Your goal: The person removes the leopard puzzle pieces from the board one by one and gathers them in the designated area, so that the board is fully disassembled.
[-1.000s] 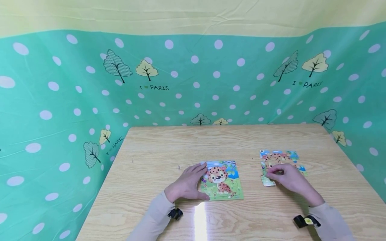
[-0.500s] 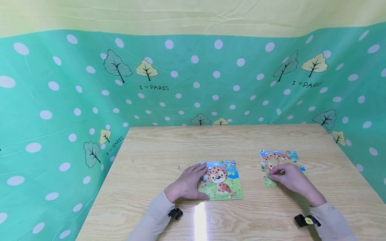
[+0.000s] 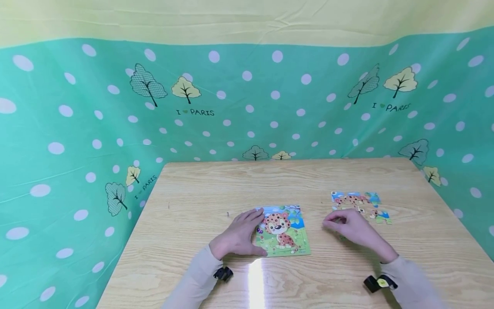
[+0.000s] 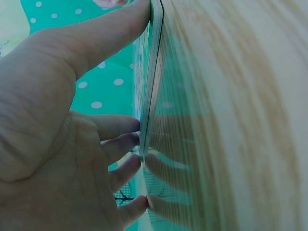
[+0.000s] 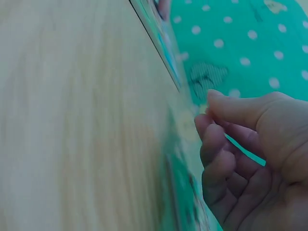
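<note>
In the head view a square leopard-picture board (image 3: 285,236) lies on the table. My left hand (image 3: 241,234) rests along its left side, thumb at the lower left corner and fingertips at the upper left. The left wrist view shows the spread fingers (image 4: 122,126) touching the board's edge (image 4: 150,96). My right hand (image 3: 349,226) is between the board and a loosely laid leopard jigsaw puzzle (image 3: 355,199), thumb and forefinger pinched around a puzzle piece mostly hidden by the fingertips. That hand covers the puzzle's lower left part.
The wooden table (image 3: 216,184) reaches back to a green dotted curtain (image 3: 262,103). A small dark speck (image 3: 227,213) lies left of the board. Separate puzzle pieces (image 3: 382,216) sit at the puzzle's right side.
The puzzle's lower left corner piece has left its place. My right hand has moved left, away from the puzzle toward the board. The left hand stays on the board.
</note>
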A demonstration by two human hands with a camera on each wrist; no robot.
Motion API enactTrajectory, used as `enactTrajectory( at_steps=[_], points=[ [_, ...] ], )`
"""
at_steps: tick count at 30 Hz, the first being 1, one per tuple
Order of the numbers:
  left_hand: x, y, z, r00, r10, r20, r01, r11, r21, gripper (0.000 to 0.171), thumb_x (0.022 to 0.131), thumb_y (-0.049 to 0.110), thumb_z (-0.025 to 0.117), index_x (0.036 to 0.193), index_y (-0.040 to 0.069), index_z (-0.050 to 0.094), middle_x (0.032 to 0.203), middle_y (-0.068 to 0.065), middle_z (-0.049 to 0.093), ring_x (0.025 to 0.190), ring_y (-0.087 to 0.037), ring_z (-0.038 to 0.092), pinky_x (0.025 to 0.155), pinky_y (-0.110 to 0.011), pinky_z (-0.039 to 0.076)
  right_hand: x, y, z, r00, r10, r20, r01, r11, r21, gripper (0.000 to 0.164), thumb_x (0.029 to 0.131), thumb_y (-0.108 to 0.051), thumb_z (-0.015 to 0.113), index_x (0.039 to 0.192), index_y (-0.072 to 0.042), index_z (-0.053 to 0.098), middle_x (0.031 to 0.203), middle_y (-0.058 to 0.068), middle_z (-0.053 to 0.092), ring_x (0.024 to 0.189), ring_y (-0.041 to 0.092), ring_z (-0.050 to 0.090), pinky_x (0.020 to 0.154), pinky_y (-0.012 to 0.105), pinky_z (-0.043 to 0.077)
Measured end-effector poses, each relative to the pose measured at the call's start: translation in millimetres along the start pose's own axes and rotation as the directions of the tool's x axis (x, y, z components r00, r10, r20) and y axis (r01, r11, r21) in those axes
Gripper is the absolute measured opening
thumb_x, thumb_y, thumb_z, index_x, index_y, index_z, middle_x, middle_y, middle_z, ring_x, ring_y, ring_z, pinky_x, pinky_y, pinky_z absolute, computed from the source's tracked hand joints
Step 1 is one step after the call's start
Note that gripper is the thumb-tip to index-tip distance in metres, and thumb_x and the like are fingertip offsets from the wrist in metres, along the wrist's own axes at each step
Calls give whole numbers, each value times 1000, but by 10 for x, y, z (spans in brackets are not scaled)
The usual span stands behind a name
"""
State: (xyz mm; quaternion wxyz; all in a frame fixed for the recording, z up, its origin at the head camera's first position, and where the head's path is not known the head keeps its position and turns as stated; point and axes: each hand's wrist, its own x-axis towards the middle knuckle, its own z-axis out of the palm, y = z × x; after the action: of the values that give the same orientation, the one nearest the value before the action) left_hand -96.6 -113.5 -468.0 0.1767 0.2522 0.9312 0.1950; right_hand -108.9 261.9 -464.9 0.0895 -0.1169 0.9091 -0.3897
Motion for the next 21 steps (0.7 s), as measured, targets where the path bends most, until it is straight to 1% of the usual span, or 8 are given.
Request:
enactTrajectory(
  at_steps=[4,7,11,14,18,21],
  points=[
    [0,-11,3,1000,1,-1,-1,1000,2,114,82,57,87,168,8,31,180,-5,21,166,-29,19,136,-54,18,47,-148,194,1000,-9,29,7,998,59,19,99,-30,77,106,-13,82,91,0,76,64,9,59,56,24,52],
    [-1,-16,6,1000,5,-2,-5,1000,0,114,82,57,87,168,8,31,179,-5,21,166,-30,19,136,-54,18,70,-264,344,999,-45,28,43,997,64,18,99,-31,77,107,-16,82,96,-4,78,76,6,64,67,22,55],
    [-3,-20,6,1000,6,-3,-6,1000,-3,114,82,57,87,168,7,31,179,-6,21,166,-30,19,136,-54,18,84,-425,532,992,-110,58,104,989,103,13,97,-28,79,105,-18,81,94,-7,77,84,5,67,74,22,58],
    [-4,-18,2,1000,5,-4,-5,1000,2,114,82,57,87,168,8,31,179,-5,22,166,-30,19,136,-54,18,94,-528,665,978,-176,108,162,979,126,13,95,-26,82,103,-17,80,89,-8,74,80,5,66,71,22,59],
    [-5,-9,-1,1000,6,-7,-6,1000,4,114,82,57,87,168,8,32,179,-6,22,166,-30,20,136,-54,18,113,-615,802,958,-247,143,234,967,102,16,93,-28,84,104,-17,80,86,-12,71,71,1,60,64,21,54],
    [-6,-1,-4,1000,8,-8,-8,1000,-1,113,82,57,87,168,7,32,179,-6,23,166,-30,20,136,-54,17,122,-641,851,950,-266,162,258,964,71,22,90,-29,87,107,-16,79,86,-10,68,65,0,55,59,21,49]
  ],
)
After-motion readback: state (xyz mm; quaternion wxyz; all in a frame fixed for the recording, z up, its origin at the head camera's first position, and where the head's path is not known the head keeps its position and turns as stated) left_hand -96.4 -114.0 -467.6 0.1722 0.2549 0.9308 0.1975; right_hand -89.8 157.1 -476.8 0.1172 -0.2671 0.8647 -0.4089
